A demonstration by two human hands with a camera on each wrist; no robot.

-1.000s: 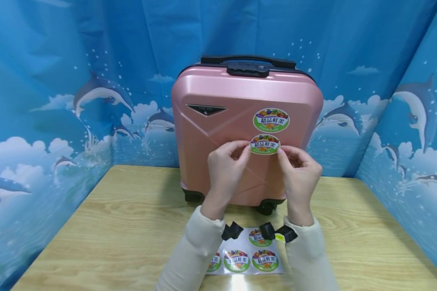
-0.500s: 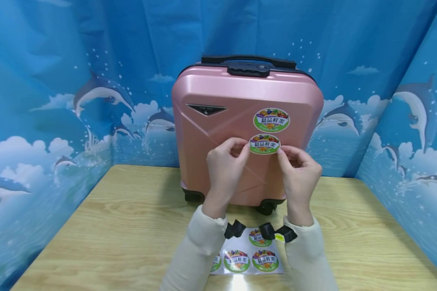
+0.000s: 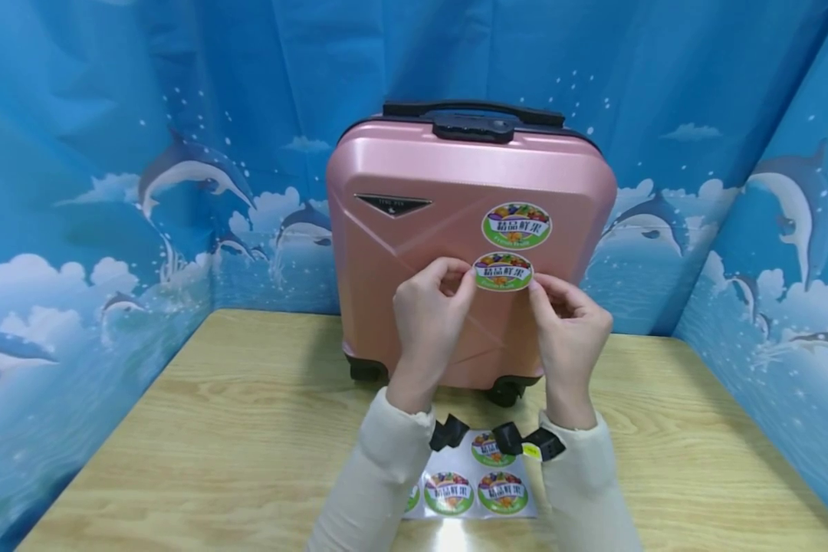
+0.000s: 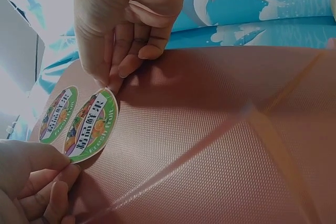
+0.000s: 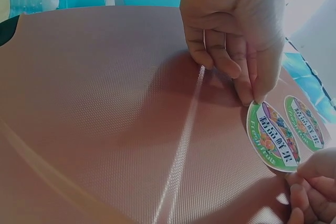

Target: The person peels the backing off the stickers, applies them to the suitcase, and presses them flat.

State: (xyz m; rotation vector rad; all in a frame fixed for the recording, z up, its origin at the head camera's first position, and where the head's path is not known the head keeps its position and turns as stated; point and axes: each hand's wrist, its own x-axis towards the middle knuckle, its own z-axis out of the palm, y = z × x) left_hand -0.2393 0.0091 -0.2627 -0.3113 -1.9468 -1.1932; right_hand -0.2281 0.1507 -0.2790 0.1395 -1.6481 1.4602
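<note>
A round fruit sticker (image 3: pixel 502 273) is held by its edges against the front of a pink suitcase (image 3: pixel 414 165). My left hand (image 3: pixel 428 314) pinches its left edge between thumb and forefinger. The right hand (image 3: pixel 574 326) pinches the opposite edge. In the left wrist view the held sticker (image 4: pixel 92 125) lies close to the shell; whether its whole back touches cannot be told. Just above it, a matching sticker (image 3: pixel 517 226) lies flat on the suitcase. Both hands also show in the right wrist view, around the held sticker (image 5: pixel 272 136).
Below the wrists, a sheet (image 3: pixel 458 464) with several more stickers lies on the wooden table (image 3: pixel 200 429), partly hidden by the left sleeve. The suitcase stands upright on black wheels (image 3: pixel 505 391). Behind and beside it hangs a blue dolphin-print curtain (image 3: pixel 262 84).
Both hands keep their pinch on the sticker, which stays in nearly the same place. The left forearm has shifted slightly right, and the view has moved a little.
</note>
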